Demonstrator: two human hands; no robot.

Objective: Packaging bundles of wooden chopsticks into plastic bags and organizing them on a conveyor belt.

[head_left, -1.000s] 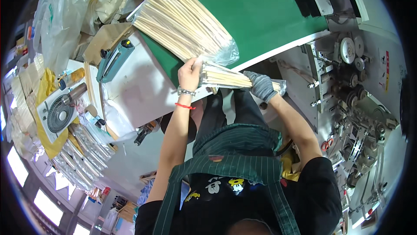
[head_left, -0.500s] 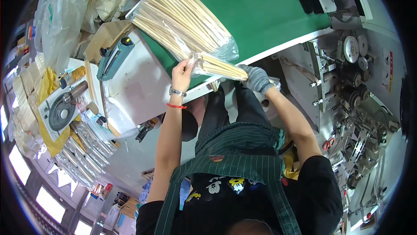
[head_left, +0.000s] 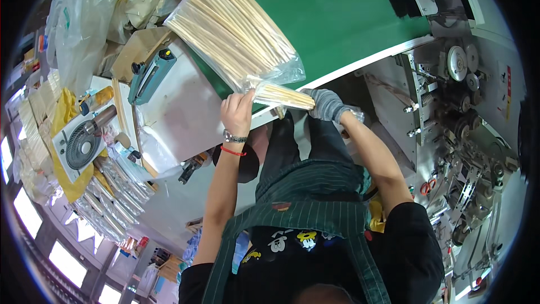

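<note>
A small bundle of pale wooden sticks (head_left: pixel 284 96) in clear plastic is held at the near edge of the green work surface. My bare left hand (head_left: pixel 236 114) pinches the plastic at the bundle's left end. My right hand (head_left: pixel 326 105), in a grey knitted glove, is closed around its right end; the fingertips are partly hidden. Just beyond my left hand lies a large clear plastic bag (head_left: pixel 239 28) packed with many similar sticks, its loose end toward me.
The green surface (head_left: pixel 332 17) has a white edge along its near side. To the left are a teal bag sealer (head_left: pixel 152 76), a small fan (head_left: pixel 81 145) and piled plastic bags (head_left: pixel 84 23). Machinery with rollers (head_left: pixel 458 65) stands at the right; red scissors (head_left: pixel 428 186) lie below it.
Both hands and the small bundle have come slightly nearer to me. My right hand has also moved a little left, and the large bag's near end has shifted slightly left.
</note>
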